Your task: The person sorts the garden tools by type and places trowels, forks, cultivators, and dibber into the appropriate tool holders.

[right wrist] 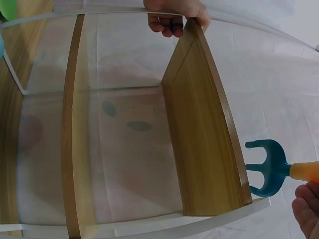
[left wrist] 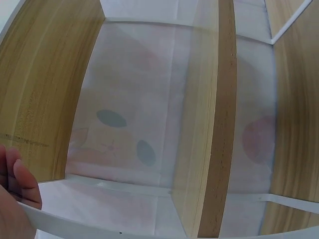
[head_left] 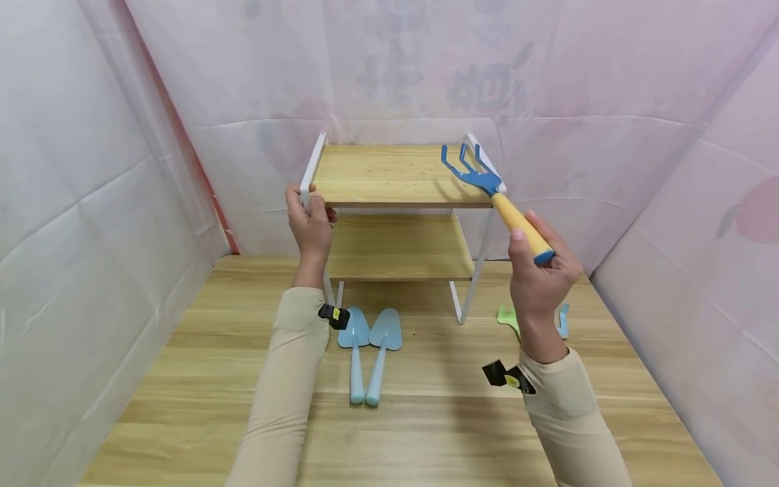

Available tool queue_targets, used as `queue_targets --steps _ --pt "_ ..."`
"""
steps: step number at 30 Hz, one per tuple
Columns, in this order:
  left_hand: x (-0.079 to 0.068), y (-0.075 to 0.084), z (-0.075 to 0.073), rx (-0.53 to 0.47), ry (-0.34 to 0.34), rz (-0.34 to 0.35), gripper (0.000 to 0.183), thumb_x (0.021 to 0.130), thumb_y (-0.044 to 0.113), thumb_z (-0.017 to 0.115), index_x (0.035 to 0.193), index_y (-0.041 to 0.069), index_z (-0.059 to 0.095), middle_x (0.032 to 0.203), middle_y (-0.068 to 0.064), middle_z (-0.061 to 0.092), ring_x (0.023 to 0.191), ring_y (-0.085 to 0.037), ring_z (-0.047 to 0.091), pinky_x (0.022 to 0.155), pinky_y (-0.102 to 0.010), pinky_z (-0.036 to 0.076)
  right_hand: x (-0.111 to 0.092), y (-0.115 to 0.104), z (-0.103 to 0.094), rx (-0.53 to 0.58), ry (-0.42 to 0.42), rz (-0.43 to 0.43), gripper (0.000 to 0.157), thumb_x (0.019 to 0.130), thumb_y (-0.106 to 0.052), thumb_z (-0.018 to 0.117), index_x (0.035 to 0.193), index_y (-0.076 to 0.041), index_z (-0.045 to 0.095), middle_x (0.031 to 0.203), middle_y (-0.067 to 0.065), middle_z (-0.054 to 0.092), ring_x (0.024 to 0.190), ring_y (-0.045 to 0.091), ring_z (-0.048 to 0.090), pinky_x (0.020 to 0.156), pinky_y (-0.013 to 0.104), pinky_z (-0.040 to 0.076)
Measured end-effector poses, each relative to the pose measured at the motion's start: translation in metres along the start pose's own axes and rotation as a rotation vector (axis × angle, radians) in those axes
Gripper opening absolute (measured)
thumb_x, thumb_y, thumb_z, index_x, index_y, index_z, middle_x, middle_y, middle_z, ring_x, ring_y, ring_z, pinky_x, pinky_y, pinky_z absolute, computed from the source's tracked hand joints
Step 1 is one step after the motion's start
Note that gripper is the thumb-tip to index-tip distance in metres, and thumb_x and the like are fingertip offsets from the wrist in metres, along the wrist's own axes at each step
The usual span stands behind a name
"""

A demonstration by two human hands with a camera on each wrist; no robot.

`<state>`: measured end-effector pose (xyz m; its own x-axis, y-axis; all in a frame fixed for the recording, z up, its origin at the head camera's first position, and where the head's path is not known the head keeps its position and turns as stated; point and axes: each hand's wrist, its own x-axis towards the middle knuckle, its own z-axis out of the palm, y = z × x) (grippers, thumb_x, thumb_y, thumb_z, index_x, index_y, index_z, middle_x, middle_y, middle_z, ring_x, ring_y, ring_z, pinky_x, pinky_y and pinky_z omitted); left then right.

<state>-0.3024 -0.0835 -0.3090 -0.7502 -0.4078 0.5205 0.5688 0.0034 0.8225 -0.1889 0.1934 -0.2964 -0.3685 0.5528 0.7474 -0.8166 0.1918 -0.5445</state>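
Observation:
In the head view a two-tier shelf rack [head_left: 377, 172] with wood-grain boards and a white frame stands at the back of the table. My left hand [head_left: 312, 220] grips the frame at the rack's front left top corner; the right wrist view shows its fingers [right wrist: 165, 25] curled under there. My right hand [head_left: 544, 277] holds a hand rake [head_left: 517, 220] by its yellow handle. The rake's blue tines point away, over the right end of the top board. Whether they touch the board I cannot tell.
Two light-blue trowels [head_left: 355, 331] lie side by side before the rack. Behind my right forearm lie a green tool [head_left: 507, 316] and a blue tool [head_left: 564, 321], both partly hidden. Pale printed sheets [head_left: 669, 270] wall the table [head_left: 426, 439] at the back and sides.

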Motion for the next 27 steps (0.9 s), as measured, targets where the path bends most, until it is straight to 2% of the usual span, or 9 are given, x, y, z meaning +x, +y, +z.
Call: queue_targets --steps 4,8,10,14,19,21,27 --pt "-0.001 0.003 0.002 -0.012 -0.004 -0.012 0.015 0.089 0.013 0.04 0.103 0.012 0.046 0.063 -0.007 0.051 0.049 -0.018 0.052 0.043 -0.023 0.045 0.001 -0.002 0.007 -0.004 -0.022 0.001 0.028 0.072 0.0 0.067 0.098 0.009 0.068 0.067 0.004 0.062 0.052 0.008 0.044 0.045 0.014 0.036" --pt "-0.006 0.019 0.003 -0.006 -0.023 -0.007 0.015 0.09 0.01 0.039 0.103 0.008 0.046 0.062 -0.008 0.05 0.049 -0.023 0.051 0.044 -0.022 0.044 0.005 0.001 0.012 -0.015 -0.028 -0.007 0.027 0.073 -0.002 0.068 0.098 0.006 0.07 0.065 0.004 0.062 0.051 0.008 0.044 0.046 0.014 0.037" --pt "-0.007 0.023 0.003 0.0 -0.028 -0.006 0.015 0.09 0.009 0.038 0.103 0.007 0.045 0.062 -0.008 0.05 0.05 -0.025 0.051 0.044 -0.022 0.044 0.007 0.001 0.016 -0.018 -0.029 -0.014 0.026 0.073 -0.004 0.068 0.097 0.004 0.071 0.064 0.004 0.061 0.051 0.009 0.044 0.046 0.015 0.038" --pt "-0.001 0.012 0.005 0.002 -0.029 -0.023 0.015 0.09 0.011 0.039 0.103 0.011 0.046 0.061 -0.006 0.05 0.049 -0.019 0.051 0.043 -0.023 0.044 0.01 0.004 0.021 -0.045 -0.039 -0.024 0.026 0.073 -0.006 0.069 0.098 0.001 0.072 0.066 0.003 0.063 0.052 0.009 0.045 0.046 0.015 0.038" --pt "0.004 0.003 0.007 0.016 -0.032 -0.016 0.016 0.091 0.015 0.038 0.104 0.012 0.045 0.06 -0.007 0.051 0.047 -0.018 0.051 0.042 -0.029 0.045 0.015 0.009 0.028 -0.112 -0.054 0.001 0.028 0.074 -0.007 0.069 0.1 0.004 0.07 0.074 0.004 0.066 0.054 0.01 0.05 0.049 0.015 0.041" --pt "0.004 0.002 0.006 0.021 -0.031 -0.009 0.016 0.09 0.016 0.038 0.104 0.012 0.044 0.06 -0.007 0.05 0.047 -0.018 0.05 0.042 -0.032 0.045 0.017 0.01 0.031 -0.156 -0.057 0.016 0.028 0.075 -0.007 0.069 0.1 0.006 0.069 0.076 0.008 0.067 0.055 0.009 0.052 0.05 0.014 0.042" --pt "0.003 0.004 0.004 0.001 -0.032 -0.013 0.014 0.09 0.017 0.039 0.103 0.015 0.045 0.058 -0.007 0.049 0.046 -0.019 0.049 0.04 -0.028 0.042 0.02 0.0 0.045 -0.268 -0.062 0.046 0.028 0.076 -0.008 0.067 0.1 0.006 0.069 0.09 0.021 0.067 0.058 0.007 0.05 0.053 0.013 0.041"
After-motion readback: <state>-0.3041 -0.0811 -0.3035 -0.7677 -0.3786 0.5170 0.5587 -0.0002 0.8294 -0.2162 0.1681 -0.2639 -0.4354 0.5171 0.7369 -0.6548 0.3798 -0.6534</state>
